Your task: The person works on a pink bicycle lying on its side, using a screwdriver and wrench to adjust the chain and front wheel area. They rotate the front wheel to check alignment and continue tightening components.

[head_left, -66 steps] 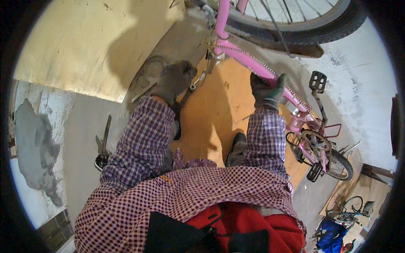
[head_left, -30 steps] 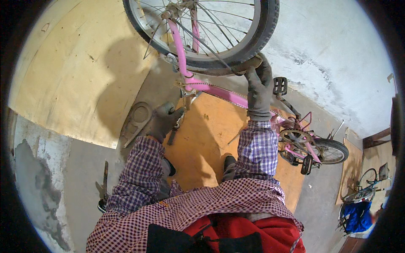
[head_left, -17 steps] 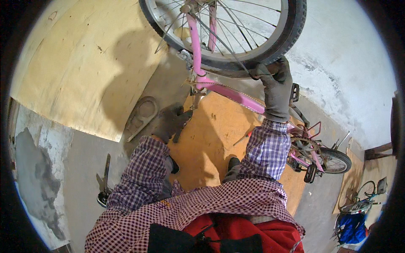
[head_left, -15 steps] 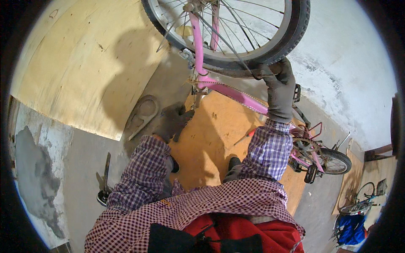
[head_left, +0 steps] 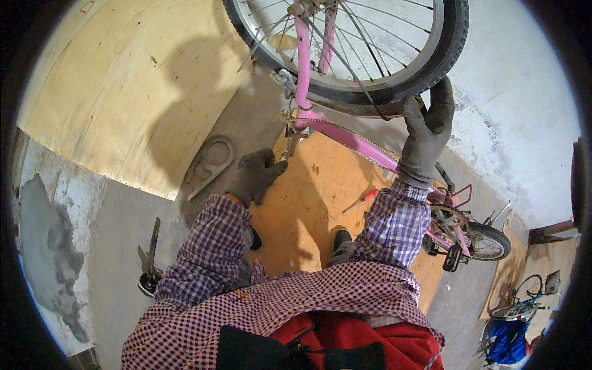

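My right hand (head_left: 428,132), in a dark glove, reaches up to the outer edge of the bicycle tyre (head_left: 385,95). Its fingers are spread in a V against the rubber. Spokes and hub of this wheel show above, joined to a pink bicycle frame (head_left: 351,143). Along the pink tube runs a bicycle chain (head_left: 364,151). A dark length, apparently chain too, hangs below the frame's near end. At its lower end my gloved left hand (head_left: 254,177) is closed, with thumb and forefinger pinched together; the exact contact is too small to see.
A red-handled screwdriver (head_left: 368,197) lies on the orange board (head_left: 296,216) between my feet. On the floor lie a grey loop-shaped part (head_left: 209,165) and a dark rod-like part (head_left: 151,265). A smaller pink-framed wheel (head_left: 490,240) is at right; a plywood sheet (head_left: 117,92) stands left.
My right hand's fingers have spread from a curled grip on the tyre. The wheel and pink frame appear shifted right and slightly down. My left hand keeps its pinch.
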`<state>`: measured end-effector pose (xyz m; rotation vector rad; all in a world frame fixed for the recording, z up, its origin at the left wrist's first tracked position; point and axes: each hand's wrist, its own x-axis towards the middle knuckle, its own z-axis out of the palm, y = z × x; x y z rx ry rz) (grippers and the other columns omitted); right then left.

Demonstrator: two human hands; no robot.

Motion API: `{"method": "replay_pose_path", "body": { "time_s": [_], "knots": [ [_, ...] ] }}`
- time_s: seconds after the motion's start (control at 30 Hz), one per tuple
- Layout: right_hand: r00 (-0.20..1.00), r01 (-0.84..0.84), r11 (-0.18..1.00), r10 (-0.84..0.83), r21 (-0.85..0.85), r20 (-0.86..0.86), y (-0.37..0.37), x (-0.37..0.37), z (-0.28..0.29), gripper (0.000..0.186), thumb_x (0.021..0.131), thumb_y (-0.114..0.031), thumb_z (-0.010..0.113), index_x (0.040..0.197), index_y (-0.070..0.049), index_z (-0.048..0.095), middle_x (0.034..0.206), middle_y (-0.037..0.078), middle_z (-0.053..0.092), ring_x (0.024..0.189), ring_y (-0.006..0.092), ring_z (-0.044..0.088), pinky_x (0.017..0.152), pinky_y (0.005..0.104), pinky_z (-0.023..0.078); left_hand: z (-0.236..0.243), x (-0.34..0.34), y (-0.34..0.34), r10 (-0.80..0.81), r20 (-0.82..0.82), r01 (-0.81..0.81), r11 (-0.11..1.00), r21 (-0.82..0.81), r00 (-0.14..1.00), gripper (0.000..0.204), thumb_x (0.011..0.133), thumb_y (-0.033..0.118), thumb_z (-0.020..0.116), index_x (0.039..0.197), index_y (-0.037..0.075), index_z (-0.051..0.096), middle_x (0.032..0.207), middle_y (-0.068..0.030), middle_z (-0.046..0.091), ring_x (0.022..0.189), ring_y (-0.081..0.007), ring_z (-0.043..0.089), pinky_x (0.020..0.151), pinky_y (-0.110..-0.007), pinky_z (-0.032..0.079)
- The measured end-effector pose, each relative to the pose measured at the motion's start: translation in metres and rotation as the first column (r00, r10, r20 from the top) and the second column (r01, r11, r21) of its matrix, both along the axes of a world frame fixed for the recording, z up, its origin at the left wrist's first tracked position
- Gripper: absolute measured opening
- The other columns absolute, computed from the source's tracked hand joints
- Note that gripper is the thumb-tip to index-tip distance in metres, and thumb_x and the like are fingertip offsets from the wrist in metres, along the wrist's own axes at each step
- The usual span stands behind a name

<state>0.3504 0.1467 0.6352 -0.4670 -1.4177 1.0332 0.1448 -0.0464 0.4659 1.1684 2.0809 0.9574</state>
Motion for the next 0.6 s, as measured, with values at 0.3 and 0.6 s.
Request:
{"method": "replay_pose_path", "body": {
  "time_s": [0.3,0.6],
  "knots": [
    [0.938,0.125,0.99,-0.097,-0.066,0.332,0.004,0.012,-0.01,0.045,0.088,-0.01,0.078,0.127,0.003,0.06,0.113,0.009,0.068,0.095,0.0161,0.063,0.084,0.0287,0.052,0.003,0.001,-0.008,0.011,-0.019,-0.01,1.0,0.026,1.0,0.043,0.085,0.038,0.076,0.077,0.0,0.059,0.068,-0.0177,0.06,0.062,-0.0244,0.056,0.058,-0.042,0.044],
    [0.997,0.035,0.999,-0.037,0.035,0.062,-0.03,-0.005,0.017,0.062,0.092,-0.007,0.068,0.148,0.005,0.042,0.148,0.021,0.049,0.136,0.0281,0.05,0.112,0.0387,0.043,0.012,-0.006,-0.015,-0.02,0.022,0.021,0.997,-0.077,1.0,0.041,0.086,0.039,0.072,0.085,-0.001,0.062,0.069,-0.0177,0.062,0.063,-0.0271,0.065,0.061,-0.043,0.051]
  ]
}}
